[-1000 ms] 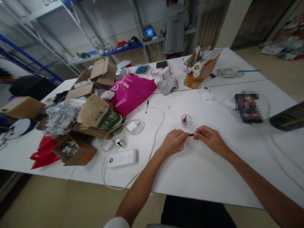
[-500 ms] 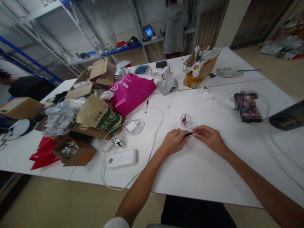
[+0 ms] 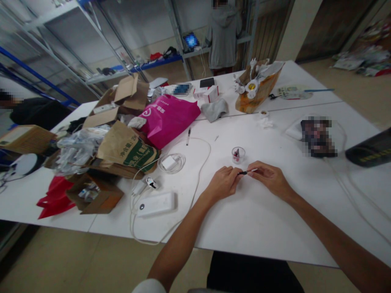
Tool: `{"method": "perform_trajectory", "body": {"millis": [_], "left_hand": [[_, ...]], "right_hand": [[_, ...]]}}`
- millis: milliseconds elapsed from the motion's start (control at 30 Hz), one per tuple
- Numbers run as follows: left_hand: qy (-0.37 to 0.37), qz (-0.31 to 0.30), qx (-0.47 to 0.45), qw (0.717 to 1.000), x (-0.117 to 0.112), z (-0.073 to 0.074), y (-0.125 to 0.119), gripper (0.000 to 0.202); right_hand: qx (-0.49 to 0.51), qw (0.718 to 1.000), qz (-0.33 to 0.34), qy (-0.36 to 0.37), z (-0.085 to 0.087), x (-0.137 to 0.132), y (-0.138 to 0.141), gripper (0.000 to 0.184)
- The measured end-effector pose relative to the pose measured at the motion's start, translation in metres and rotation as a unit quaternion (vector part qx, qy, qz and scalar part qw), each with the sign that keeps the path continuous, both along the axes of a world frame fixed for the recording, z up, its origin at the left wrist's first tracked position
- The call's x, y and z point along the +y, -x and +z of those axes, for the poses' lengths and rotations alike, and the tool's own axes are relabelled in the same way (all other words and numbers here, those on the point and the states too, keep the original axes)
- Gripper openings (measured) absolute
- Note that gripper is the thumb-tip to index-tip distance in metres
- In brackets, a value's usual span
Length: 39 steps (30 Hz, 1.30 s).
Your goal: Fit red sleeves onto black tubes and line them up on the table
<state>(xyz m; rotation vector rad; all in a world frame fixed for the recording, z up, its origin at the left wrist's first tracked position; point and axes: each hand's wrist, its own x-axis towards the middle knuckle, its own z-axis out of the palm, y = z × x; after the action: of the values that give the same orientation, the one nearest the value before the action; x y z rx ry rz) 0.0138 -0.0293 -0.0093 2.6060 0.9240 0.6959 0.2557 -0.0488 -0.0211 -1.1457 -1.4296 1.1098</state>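
Note:
Both my hands rest on the white table (image 3: 259,219), fingertips meeting over a small thin black piece (image 3: 243,173). My left hand (image 3: 224,182) pinches its left end with curled fingers. My right hand (image 3: 268,176) pinches the right end, where a short pale tip sticks out. Just beyond my fingers stands a small clear cup (image 3: 238,154) with red and dark bits inside.
A white power bank (image 3: 156,204) and a white cable (image 3: 200,171) lie to the left, near a charger (image 3: 170,162). Behind them are a pink bag (image 3: 167,118), brown paper bags and cardboard boxes (image 3: 122,97). A person in a grey hoodie (image 3: 224,36) stands at the far shelves.
The small black piece turned slightly between my fingertips, and a pale tip now shows at its right end. Both hands stayed in place.

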Motion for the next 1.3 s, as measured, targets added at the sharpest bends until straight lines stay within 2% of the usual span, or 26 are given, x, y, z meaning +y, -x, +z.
{"method": "perform_trajectory", "body": {"millis": [267, 333, 433, 567, 733, 900, 1000, 1067, 1167, 1300], "left_hand": [[0.010, 0.009, -0.047, 0.999, 0.002, 0.003, -0.003, 0.035], [0.048, 0.017, -0.071, 0.996, 0.001, 0.004, -0.004, 0.038], [0.161, 0.030, -0.121, 0.979, -0.002, 0.008, -0.004, 0.041], [0.316, 0.042, -0.178, 0.931, -0.003, 0.015, -0.005, 0.050], [0.422, 0.043, -0.274, 0.863, 0.002, 0.014, -0.007, 0.063], [0.463, 0.048, -0.400, 0.790, 0.010, 0.013, -0.003, 0.055], [0.460, 0.074, -0.480, 0.743, 0.018, 0.015, 0.005, 0.051], [0.444, 0.106, -0.517, 0.724, 0.023, 0.016, 0.010, 0.053], [0.411, 0.147, -0.527, 0.729, 0.030, 0.015, 0.017, 0.053], [0.356, 0.181, -0.487, 0.777, 0.036, 0.008, 0.023, 0.049]], "right_hand": [[0.007, 0.999, 0.007, -0.035, -0.001, -0.001, -0.001, 0.023], [0.005, 0.999, 0.008, -0.050, 0.000, -0.002, 0.000, 0.020], [0.015, 0.998, -0.002, -0.058, 0.004, -0.003, 0.001, 0.019], [0.036, 0.998, -0.008, -0.044, 0.009, -0.003, 0.002, 0.024], [0.073, 0.996, -0.054, -0.025, 0.013, 0.000, -0.001, 0.028], [0.107, 0.987, -0.116, -0.019, 0.015, 0.003, -0.007, 0.037], [0.087, 0.984, -0.152, -0.035, 0.015, 0.005, -0.013, 0.040], [0.049, 0.982, -0.175, -0.059, 0.015, 0.008, -0.019, 0.036], [-0.070, 0.972, -0.187, -0.127, 0.014, 0.013, -0.032, 0.023], [-0.226, 0.941, -0.167, -0.189, 0.012, 0.020, -0.051, 0.015]]}}
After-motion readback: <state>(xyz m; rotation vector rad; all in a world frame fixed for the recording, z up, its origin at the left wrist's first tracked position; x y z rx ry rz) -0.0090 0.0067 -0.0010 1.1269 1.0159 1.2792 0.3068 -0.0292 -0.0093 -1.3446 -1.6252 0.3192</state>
